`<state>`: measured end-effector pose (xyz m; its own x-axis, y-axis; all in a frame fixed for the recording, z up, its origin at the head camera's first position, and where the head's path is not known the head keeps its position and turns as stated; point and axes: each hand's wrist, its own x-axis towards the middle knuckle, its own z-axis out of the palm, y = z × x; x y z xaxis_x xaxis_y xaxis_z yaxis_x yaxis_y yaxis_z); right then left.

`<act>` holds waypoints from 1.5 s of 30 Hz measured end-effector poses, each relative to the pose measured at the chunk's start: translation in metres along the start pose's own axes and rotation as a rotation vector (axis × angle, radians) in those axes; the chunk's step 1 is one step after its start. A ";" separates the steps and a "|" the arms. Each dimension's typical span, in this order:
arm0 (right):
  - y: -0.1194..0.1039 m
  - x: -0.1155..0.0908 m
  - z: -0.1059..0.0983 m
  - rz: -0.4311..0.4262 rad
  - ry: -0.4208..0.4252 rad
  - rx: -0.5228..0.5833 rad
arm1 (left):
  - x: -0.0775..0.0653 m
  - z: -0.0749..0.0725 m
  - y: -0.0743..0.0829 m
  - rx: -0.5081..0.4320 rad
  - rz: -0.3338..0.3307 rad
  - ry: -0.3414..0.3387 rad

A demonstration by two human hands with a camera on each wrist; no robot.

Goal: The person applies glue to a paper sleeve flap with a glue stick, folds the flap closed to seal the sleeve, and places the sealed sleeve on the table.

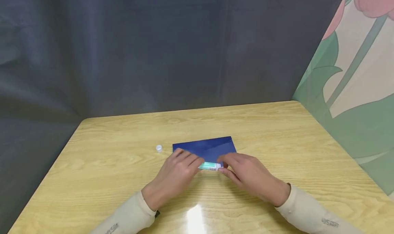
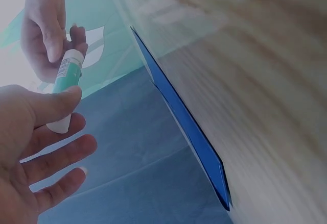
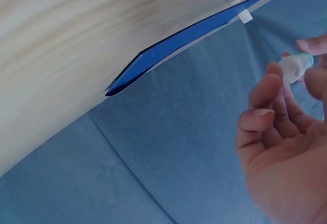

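A green-and-white glue stick is held level between both hands, above the near edge of a dark blue envelope. My left hand grips it between thumb and index finger, the other fingers spread apart in the left wrist view. At the opposite end, the thumb and forefinger of my right hand pinch the white base; that round base faces the right wrist camera. The envelope lies on the table, its near part hidden by the hands in the head view. A small white cap stands left of it.
The wood-grain table reaches back to a dark grey curtain, which also hangs along the left side. A wall panel with painted flowers borders the right edge. Light reflects off the tabletop near the front.
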<state>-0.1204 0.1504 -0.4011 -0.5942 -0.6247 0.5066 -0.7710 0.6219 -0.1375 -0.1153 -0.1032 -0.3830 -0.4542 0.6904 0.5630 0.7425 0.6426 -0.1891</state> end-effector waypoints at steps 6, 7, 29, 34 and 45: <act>-0.002 0.001 0.003 0.007 -0.024 -0.015 | -0.004 0.001 0.001 0.048 0.034 0.035; -0.002 0.001 0.003 0.005 -0.025 -0.018 | -0.004 0.001 0.001 0.056 0.037 0.041; 0.001 0.001 -0.002 -0.031 0.070 -0.010 | -0.001 0.004 0.004 -0.196 -0.134 0.136; 0.003 0.001 -0.001 -0.063 0.055 -0.030 | 0.000 0.004 0.003 -0.196 -0.170 0.125; 0.002 0.001 -0.001 -0.051 0.084 -0.043 | 0.001 0.003 0.006 -0.329 -0.207 -0.002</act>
<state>-0.1228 0.1517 -0.3996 -0.5321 -0.6153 0.5816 -0.7878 0.6114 -0.0740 -0.1126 -0.0979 -0.3866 -0.6120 0.5580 0.5604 0.7529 0.6279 0.1971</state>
